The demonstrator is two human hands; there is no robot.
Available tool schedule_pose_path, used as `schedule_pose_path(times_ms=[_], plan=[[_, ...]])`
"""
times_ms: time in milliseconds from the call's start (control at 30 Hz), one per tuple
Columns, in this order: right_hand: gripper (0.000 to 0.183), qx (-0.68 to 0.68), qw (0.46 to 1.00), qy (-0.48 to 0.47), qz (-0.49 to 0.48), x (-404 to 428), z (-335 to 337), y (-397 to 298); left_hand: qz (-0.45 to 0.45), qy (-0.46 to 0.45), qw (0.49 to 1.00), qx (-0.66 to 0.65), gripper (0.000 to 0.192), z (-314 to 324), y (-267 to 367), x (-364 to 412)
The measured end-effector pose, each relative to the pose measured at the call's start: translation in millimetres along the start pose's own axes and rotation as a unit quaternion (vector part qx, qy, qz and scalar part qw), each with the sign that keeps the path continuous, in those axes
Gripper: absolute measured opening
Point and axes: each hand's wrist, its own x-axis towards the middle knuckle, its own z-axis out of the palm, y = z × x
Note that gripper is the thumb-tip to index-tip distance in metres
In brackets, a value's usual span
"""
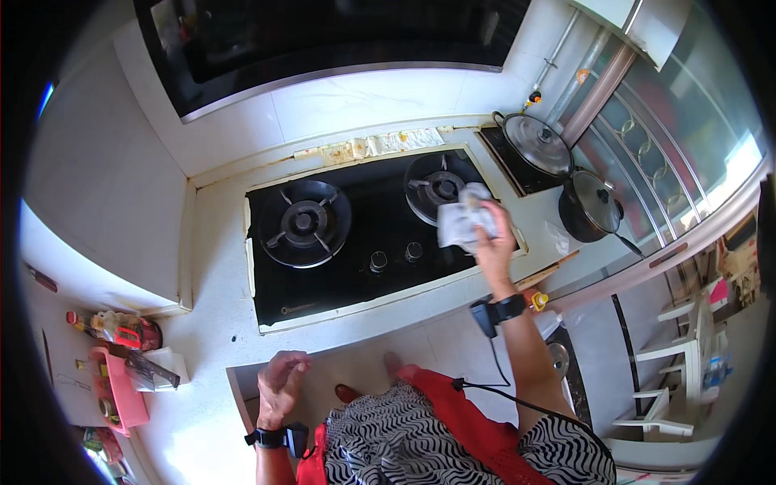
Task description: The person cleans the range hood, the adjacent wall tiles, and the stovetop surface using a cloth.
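My right hand (495, 242) grips a crumpled white cloth or paper wipe (464, 219), slightly blurred, over the right part of the black gas cooktop (357, 206). The wipe overlaps the lower right rim of the right burner (441, 187). Further left is the other burner (304, 222) with its pan support. Two control knobs (378, 261) sit near the cooktop's front middle. With fingers loosely curled and nothing visible in them, my left hand (282, 383) hangs in front of the counter edge. Whether its fingertips touch each other is hard to tell.
A lidded wok (537, 144) and a lidded dark pot (589, 206) stand to the right, by a sliding glass door (655, 157). Left are a cleaver (151, 368), a pink basket (124, 394) and bottles (82, 322). A dark range hood (339, 42) overhangs the back.
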Motion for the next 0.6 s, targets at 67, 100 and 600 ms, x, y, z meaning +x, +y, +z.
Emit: schedule_pose_path(times_ms=[67, 100, 600], plan=[[0.046, -0.033, 0.998, 0.035, 0.045, 3.4, -39.9, 43.1, -0.005, 0.003, 1.0, -0.003, 0.012, 8.0, 1.1, 4.1], [0.046, -0.067, 0.995, 0.046, 0.058, 4.3, -55.9, 69.2, -0.007, 0.004, 1.0, -0.006, 0.012, 12.4, 1.6, 6.2], [0.055, -0.449, 0.867, -0.207, 0.063, -34.1, -39.3, 235.9, -0.076, 0.035, 0.995, 0.049, 0.016, 20.0, -5.3, 6.7]])
